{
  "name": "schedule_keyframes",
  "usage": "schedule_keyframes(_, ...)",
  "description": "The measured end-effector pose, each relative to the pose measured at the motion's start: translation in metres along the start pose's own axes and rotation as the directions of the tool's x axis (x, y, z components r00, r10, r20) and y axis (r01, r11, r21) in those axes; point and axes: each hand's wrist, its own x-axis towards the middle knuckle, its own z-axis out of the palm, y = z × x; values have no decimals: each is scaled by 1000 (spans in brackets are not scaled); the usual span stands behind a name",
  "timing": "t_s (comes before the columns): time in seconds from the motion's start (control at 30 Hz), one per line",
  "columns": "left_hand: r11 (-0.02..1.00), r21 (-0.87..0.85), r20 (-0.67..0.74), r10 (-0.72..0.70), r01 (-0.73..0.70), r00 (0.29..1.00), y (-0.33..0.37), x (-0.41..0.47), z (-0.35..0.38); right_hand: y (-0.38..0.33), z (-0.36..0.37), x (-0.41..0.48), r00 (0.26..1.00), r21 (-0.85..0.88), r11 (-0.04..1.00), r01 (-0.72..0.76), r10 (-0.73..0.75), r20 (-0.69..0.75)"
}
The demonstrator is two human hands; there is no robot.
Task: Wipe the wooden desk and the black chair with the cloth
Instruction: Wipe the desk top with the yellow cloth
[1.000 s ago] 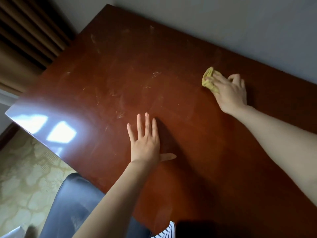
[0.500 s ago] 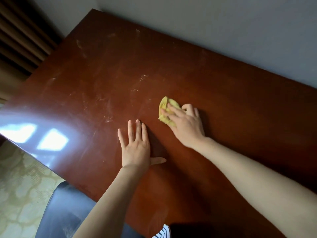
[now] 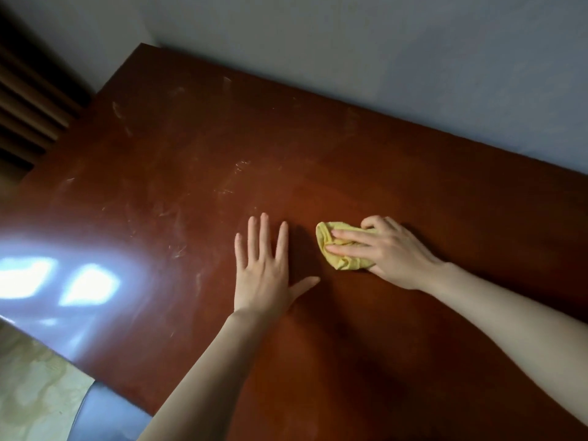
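The reddish-brown wooden desk [image 3: 318, 148] fills the view, with pale smears and scratches across its left half. My left hand [image 3: 264, 275] lies flat on it, fingers straight and spread. Just to its right, my right hand [image 3: 391, 249] holds a bunched yellow cloth [image 3: 337, 249] and presses it on the desk top; two fingers lie straight over the cloth and the outer ones are curled. A corner of the black chair [image 3: 108, 415] shows below the desk's front edge at the bottom left.
A grey wall [image 3: 381, 58] runs along the desk's far edge. Brown curtains [image 3: 28, 116] hang at the upper left. Window glare [image 3: 57, 281] reflects off the desk's left end. Patterned beige floor [image 3: 31, 393] lies below.
My right hand has swept the cloth from the far right of the desk, near the wall, back toward me until it is beside my left hand. My left hand has stayed flat.
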Motion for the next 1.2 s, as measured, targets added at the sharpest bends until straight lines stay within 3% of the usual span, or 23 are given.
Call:
schedule_keyframes(0.23, 975, -170, -158, 115, -142, 981, 9, 17, 27, 68, -9, 32, 948, -44, 948, -314, 310, -74)
schedule_keyframes(0.4, 956, -267, -244, 60, -126, 968, 6, 18, 32, 113, -12, 75, 878, -38, 882, -470, 463, -124)
schedule_keyframes(0.5, 956, -271, -256, 40, -112, 966, 7, 18, 33, 133, -13, 108, 810, -24, 819, -574, 563, -164)
schedule_keyframes(0.63, 958, -260, -257, 53, -122, 965, 6, 19, 36, 129, 0, 157, 638, 16, 661, -750, 730, -246)
schedule_keyframes(0.7, 955, -274, -255, 42, -114, 966, 5, 19, 36, 112, 8, 175, 604, 30, 634, -772, 748, -276)
schedule_keyframes(0.97, 938, -333, -259, 13, -102, 966, 4, 19, 36, 26, 30, 168, 894, -22, 905, -425, 416, -167)
schedule_keyframes(1.1, 937, -338, -251, 1, -88, 968, 4, 18, 36, 2, 28, 130, 979, -1, 980, -198, 198, -46)
schedule_keyframes(1.2, 937, -341, -252, -17, -72, 968, 5, 17, 34, 8, 17, 94, 1000, 42, 999, 14, -14, 3)
